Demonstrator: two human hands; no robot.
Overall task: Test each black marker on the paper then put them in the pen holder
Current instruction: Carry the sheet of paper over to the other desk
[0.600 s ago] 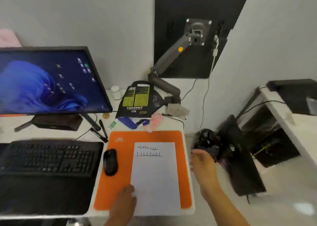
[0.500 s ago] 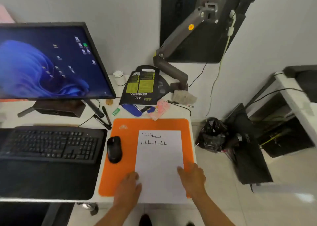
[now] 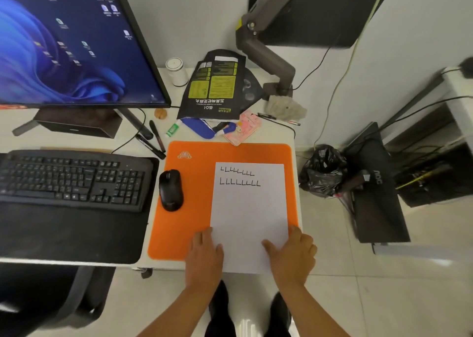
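Observation:
A white sheet of paper (image 3: 249, 216) lies on the orange mat (image 3: 189, 183), with two rows of black L-shaped marks near its top. My left hand (image 3: 204, 254) rests flat on the paper's lower left corner, and my right hand (image 3: 293, 254) rests flat on its lower right corner. Both hands hold nothing. Two black markers (image 3: 153, 142) lie side by side on the desk between the monitor stand and the mat's upper left corner. I see no pen holder that I can identify.
A black mouse (image 3: 170, 189) sits on the mat's left part, a black keyboard (image 3: 74, 179) to its left. A monitor (image 3: 71, 42), a white jar (image 3: 176, 71), a black-and-green bag (image 3: 215, 88) and a monitor arm (image 3: 266, 52) stand behind. A black rubbish bag (image 3: 323, 170) is on the floor, right.
My right hand came in from the desk's right side onto the paper's lower right corner. The camera tilted down and moved closer to the desk. The left hand stayed on the paper.

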